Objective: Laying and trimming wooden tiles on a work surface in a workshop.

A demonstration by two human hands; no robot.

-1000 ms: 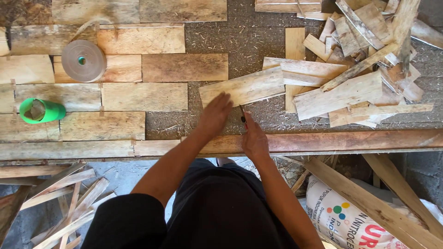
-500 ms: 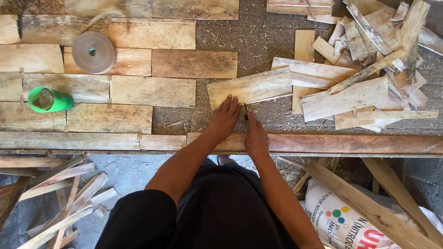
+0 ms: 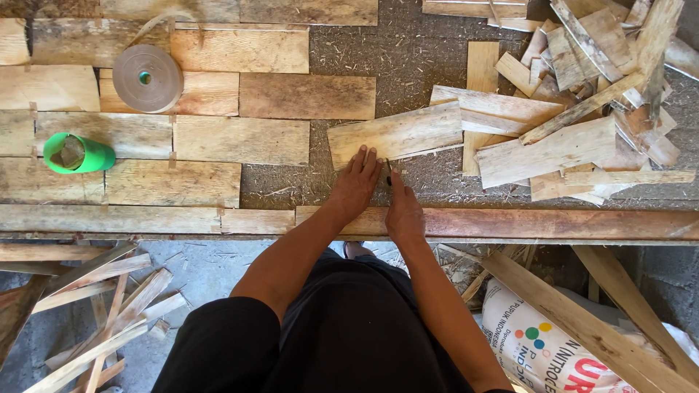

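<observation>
My left hand [image 3: 357, 182] lies flat with its fingers spread on the near edge of a pale, rough wood sheet [image 3: 408, 131] that rests tilted on the dark worktop [image 3: 415, 58]. My right hand [image 3: 405, 212] is just beside it, closed around a small dark tool [image 3: 389, 177] whose tip points at the sheet's lower edge. What kind of tool it is cannot be made out. Both wrists cross the long reddish wooden rail [image 3: 553, 223] at the table's front edge.
Flat wood sheets [image 3: 240, 138] lie in rows on the left, with a brown tape roll [image 3: 148, 78] and a green cup [image 3: 76, 154] on them. A heap of wood offcuts [image 3: 582, 94] sits at right. On the floor are thin strips [image 3: 95, 320] and a printed sack [image 3: 553, 342].
The view has drifted, so everything sits a little further right in the picture. Both hands stay at the sheet's near edge, close together.
</observation>
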